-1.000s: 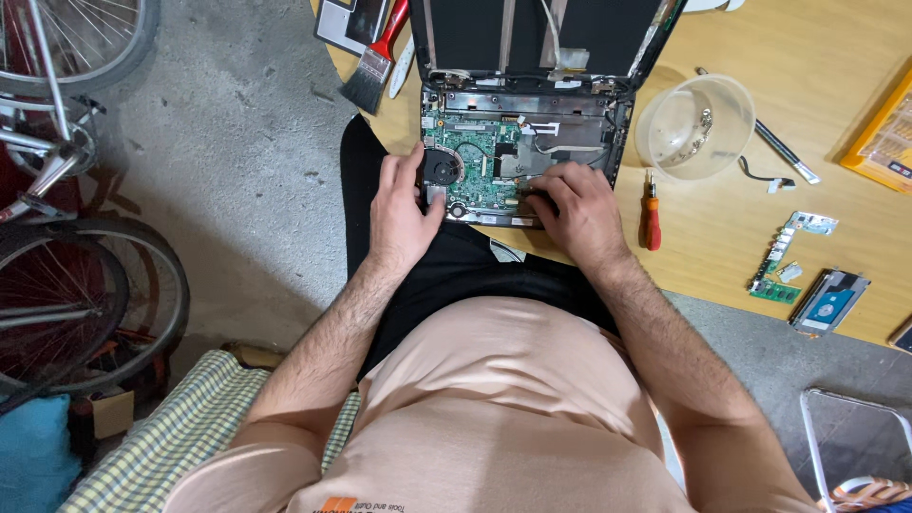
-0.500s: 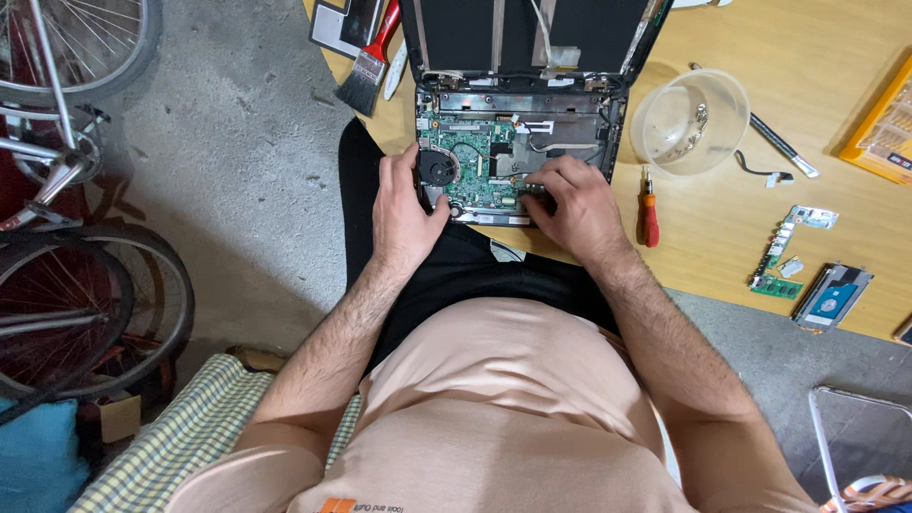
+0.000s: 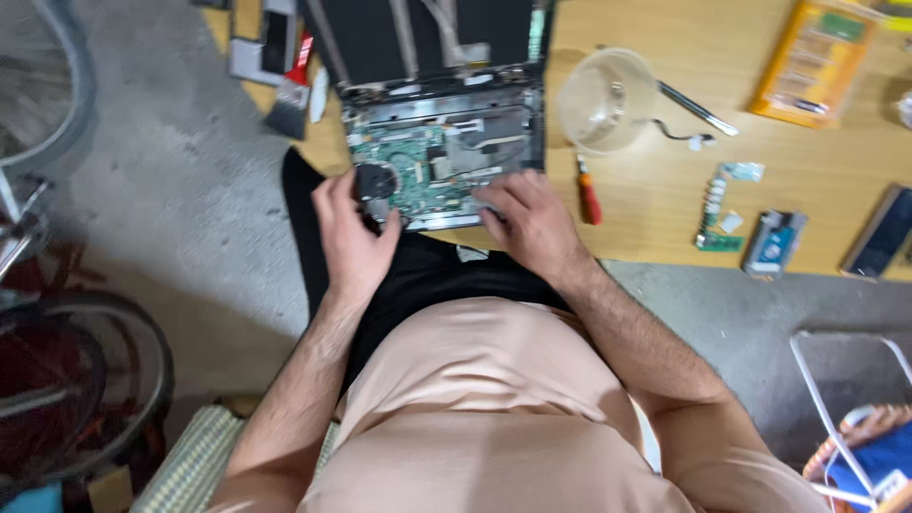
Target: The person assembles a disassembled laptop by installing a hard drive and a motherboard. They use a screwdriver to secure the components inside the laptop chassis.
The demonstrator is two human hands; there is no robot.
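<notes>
Circuit board [image 3: 418, 171]: green. Laptop [image 3: 427, 38]: black. Table [image 3: 646, 204]: light wood, yellowish. Screwdriver [image 3: 589, 195]: red handle. Bowl [image 3: 608, 100]: clear. Package [image 3: 807, 62]: orange-yellow. Brush [image 3: 290, 90]: red handle, dark bristles. Shirt [image 3: 475, 418]: peach. Trousers [image 3: 418, 275]: black. Floor [image 3: 171, 190]: grey. Cushion [image 3: 190, 461]: green-white check.
</notes>
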